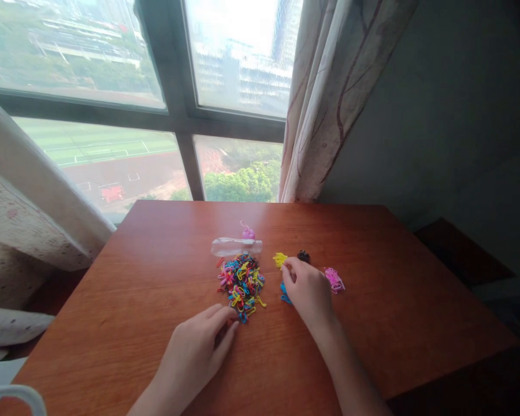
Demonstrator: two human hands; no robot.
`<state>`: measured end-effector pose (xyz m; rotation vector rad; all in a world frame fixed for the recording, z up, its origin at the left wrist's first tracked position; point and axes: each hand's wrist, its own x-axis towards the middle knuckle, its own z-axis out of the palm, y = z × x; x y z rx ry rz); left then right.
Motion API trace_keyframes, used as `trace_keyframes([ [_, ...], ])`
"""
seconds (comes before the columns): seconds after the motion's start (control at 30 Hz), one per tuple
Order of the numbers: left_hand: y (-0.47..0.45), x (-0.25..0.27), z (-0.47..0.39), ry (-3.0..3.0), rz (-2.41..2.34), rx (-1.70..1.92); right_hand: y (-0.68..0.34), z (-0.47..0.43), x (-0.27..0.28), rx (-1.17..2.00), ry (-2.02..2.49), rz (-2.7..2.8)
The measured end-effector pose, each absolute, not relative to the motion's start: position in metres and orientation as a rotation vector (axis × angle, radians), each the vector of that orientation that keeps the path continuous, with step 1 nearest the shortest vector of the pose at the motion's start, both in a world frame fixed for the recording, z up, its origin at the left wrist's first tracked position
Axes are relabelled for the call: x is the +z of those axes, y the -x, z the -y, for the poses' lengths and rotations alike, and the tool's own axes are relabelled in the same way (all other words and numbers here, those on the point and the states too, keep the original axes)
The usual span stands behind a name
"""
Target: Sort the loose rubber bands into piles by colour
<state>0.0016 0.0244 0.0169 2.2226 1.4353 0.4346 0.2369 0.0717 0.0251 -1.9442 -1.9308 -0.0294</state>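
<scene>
A mixed pile of small coloured plastic loop pins point(242, 277), shaped like safety pins, lies mid-table. At its near edge is my left hand point(203, 341), thumb and forefinger drawn together beside a blue pin point(242, 318); whether they grip it is unclear. My right hand point(305, 286) reaches over the sorted heaps, its fingertips pinched close to the yellow pins point(279, 259). Anything inside that pinch is hidden. Blue pins point(285, 293) show partly from under this hand. Black pins point(304, 255) lie just beyond it, and pink pins point(334, 279) to its right.
A clear plastic bottle-like container point(234, 247) lies on its side behind the mixed pile, with a pink object point(248, 232) behind it. The brown wooden table point(156, 277) reaches the window. A white curved object point(17, 393) shows at the lower left.
</scene>
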Motion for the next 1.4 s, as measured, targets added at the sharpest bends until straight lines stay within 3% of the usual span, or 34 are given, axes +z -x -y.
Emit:
trace_keyframes([
  [0.4, -0.002, 0.019, -0.024, -2.197, -1.441, 0.346, -0.237, -0.083, 0.028, -0.06, 2.034, 1.98],
  [0.9, 0.001, 0.008, -0.025, -2.234, -1.454, 0.489, -0.197, -0.005, -0.001, 0.317, 1.638, 1.9],
  [1.4, 0.002, 0.007, -0.026, -2.279, -1.553, 0.441, -0.194, 0.001, -0.01, 0.405, 1.578, 1.867],
])
